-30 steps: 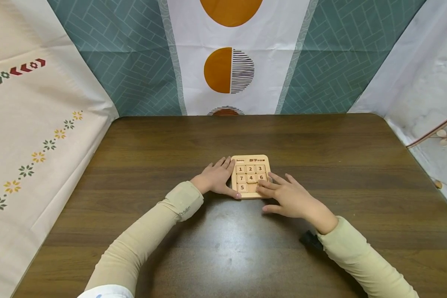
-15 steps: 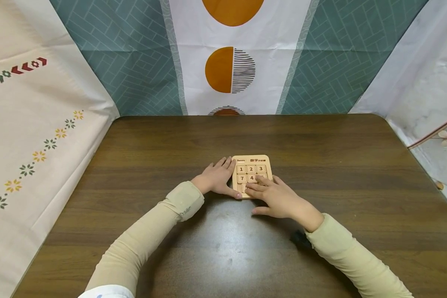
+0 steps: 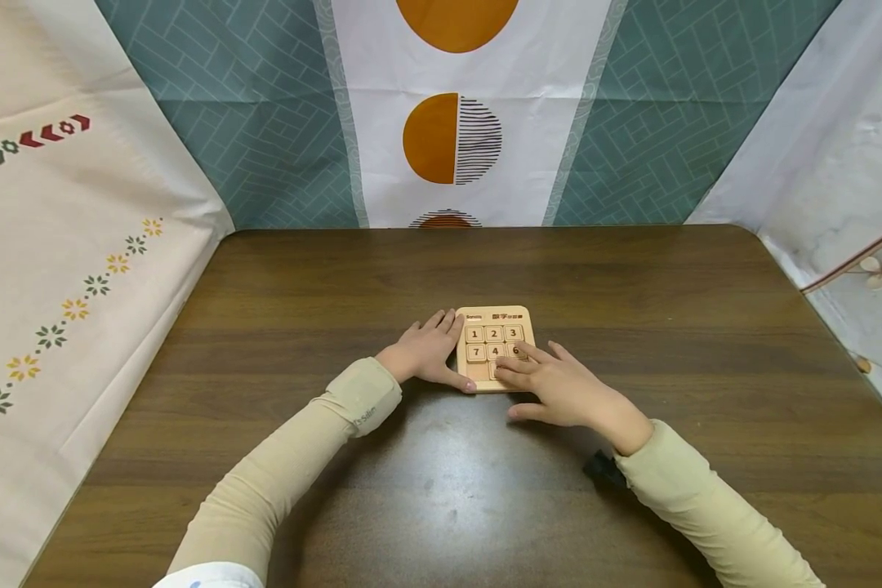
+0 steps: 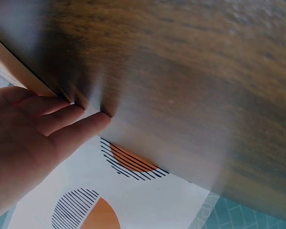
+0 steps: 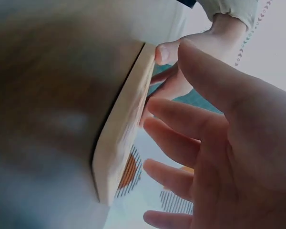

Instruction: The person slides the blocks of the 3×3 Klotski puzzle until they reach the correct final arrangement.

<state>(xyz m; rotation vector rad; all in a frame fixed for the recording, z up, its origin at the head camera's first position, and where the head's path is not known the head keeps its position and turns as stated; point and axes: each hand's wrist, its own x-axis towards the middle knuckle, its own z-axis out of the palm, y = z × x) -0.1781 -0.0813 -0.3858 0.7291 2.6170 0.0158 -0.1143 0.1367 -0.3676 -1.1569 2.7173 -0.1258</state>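
Observation:
A square wooden sliding number puzzle (image 3: 489, 387) lies flat on the table. Its top row reads 1, 2, 3 and its middle row 7, 4, 6. In the bottom row the left slot is bare, and a tile (image 3: 493, 371) in the middle slot is partly covered by my fingers. My left hand (image 3: 434, 351) rests along the puzzle's left edge, fingers extended and thumb at the lower left corner. From the right, my right hand (image 3: 572, 392) reaches over the puzzle with a fingertip on that bottom tile; its fingers hide the bottom right slot.
The brown wooden table (image 3: 323, 310) extends all around the puzzle. A patterned cloth (image 3: 287, 122) hangs behind the table's far edge, with light cloth (image 3: 81, 220) at the left. A small black object (image 3: 604, 469) shows at my right wrist.
The tile marked 5 has slid from the bottom left slot to the bottom middle, baring the left slot. My right hand went left, then back right; the left hand stayed put.

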